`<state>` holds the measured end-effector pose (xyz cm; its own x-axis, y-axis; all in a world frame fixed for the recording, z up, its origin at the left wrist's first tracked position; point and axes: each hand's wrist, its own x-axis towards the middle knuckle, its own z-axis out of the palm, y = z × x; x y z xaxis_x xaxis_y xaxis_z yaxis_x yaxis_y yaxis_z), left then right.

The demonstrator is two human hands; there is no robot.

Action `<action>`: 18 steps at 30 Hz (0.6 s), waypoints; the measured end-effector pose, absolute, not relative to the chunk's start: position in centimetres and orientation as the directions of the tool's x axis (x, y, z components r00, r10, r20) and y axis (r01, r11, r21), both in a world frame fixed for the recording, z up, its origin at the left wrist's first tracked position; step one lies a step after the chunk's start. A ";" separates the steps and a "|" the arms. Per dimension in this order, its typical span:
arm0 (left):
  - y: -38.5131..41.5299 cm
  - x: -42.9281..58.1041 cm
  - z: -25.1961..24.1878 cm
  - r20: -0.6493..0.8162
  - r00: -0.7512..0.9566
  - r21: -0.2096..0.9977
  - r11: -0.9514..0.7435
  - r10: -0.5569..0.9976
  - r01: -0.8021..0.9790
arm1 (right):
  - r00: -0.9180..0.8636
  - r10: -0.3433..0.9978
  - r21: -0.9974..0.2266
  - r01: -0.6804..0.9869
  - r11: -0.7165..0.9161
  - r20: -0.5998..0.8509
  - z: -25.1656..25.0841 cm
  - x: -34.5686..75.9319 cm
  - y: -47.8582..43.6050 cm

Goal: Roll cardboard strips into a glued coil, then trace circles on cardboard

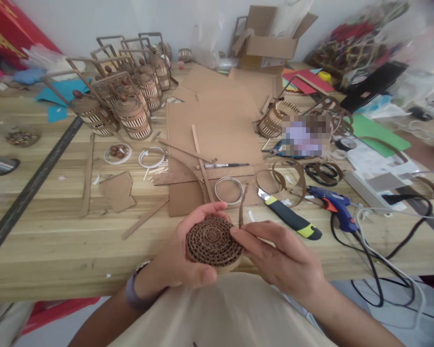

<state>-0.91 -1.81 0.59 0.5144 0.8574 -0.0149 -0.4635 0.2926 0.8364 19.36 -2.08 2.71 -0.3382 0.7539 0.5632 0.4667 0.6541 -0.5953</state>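
Note:
My left hand (191,255) is wrapped round a thick disc of coiled corrugated cardboard (212,240), its ridged spiral face tilted up toward me. At the disc's right rim, my right hand (280,255) pinches a narrow corrugated cardboard strip (241,207) between thumb and fingers. The strip's free end points up and away from me. Whether the strip is joined to the coil is hidden by my fingertips. Just beyond my hands lie a white ring (229,190) and a utility knife (290,214) with a black and yellow handle, its blade tip showing.
A blue glue gun (334,205) with trailing cables lies right, by a white power strip (376,188). Cardboard sheets (220,115) cover the middle. Several handled cardboard lanterns (133,115) stand back left; another lantern (277,118) leans at right. A pen (226,165) lies on the cardboard.

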 end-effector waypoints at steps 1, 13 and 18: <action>-1.8 -0.9 0.6 -0.009 0.535 0.821 0.312 0.845 -0.479 | -0.331 0.757 -0.609 0.453 0.651 0.563 2.7 19.3 -2.0; -1.0 0.2 0.5 -0.128 0.375 0.876 0.282 0.918 -0.392 | -0.620 0.461 -0.055 0.559 0.827 0.635 3.5 20.6 -0.6; -1.3 0.4 0.5 -0.075 0.364 0.873 0.238 0.928 -0.426 | -0.580 0.502 -0.172 0.529 0.831 0.642 3.7 20.1 -0.9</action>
